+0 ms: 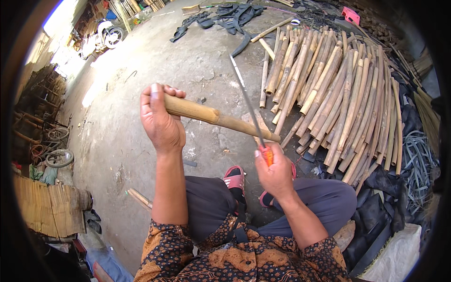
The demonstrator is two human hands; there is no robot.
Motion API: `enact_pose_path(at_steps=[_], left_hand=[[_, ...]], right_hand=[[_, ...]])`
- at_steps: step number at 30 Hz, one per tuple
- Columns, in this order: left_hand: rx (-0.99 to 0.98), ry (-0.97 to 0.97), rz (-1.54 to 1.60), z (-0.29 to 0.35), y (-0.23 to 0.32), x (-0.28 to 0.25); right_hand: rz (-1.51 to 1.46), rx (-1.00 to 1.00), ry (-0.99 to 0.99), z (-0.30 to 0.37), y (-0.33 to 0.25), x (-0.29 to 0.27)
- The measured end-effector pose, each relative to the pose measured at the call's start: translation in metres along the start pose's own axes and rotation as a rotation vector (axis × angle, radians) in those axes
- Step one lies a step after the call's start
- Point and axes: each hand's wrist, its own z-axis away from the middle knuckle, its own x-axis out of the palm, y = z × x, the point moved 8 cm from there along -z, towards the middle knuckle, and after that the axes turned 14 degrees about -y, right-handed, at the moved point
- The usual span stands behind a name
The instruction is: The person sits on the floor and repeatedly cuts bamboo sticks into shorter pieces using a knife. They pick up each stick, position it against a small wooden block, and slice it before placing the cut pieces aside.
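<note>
A length of bamboo (211, 115) with a raised node at its middle slants across in front of me. My left hand (162, 117) is closed around its left end, thumb on top. My right hand (276, 171) grips the orange-red handle of a long narrow-bladed knife (247, 101), whose dark blade points up and away to a shiny tip. The blade crosses the bamboo near its right end, just above my right fist. Whether blade and bamboo touch, I cannot tell.
A large pile of bamboo poles (329, 89) lies at the right. Dark rubber-like strips (225, 19) lie on the concrete floor (117, 127) ahead. Bamboo slats (51, 209) and a small wheel (60, 158) are at left. A pale sack (394, 254) lies lower right.
</note>
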Motion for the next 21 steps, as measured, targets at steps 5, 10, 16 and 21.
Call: enact_pose_path(at_steps=[5,10,16,21], left_hand=[[0.157,0.063,-0.133,0.008,0.018,0.014],[0.132,0.056,-0.256,0.026,0.001,0.04],[0.119,0.048,-0.316,0.029,0.004,0.045],[0.142,0.039,-0.29,0.031,0.004,0.047]], right_hand=[[-0.018,0.03,-0.097,-0.009,-0.015,0.025],[-0.061,-0.221,-0.024,-0.007,-0.055,0.024],[-0.007,-0.03,-0.076,-0.032,-0.026,0.035],[-0.014,-0.097,0.012,-0.024,-0.028,0.024]])
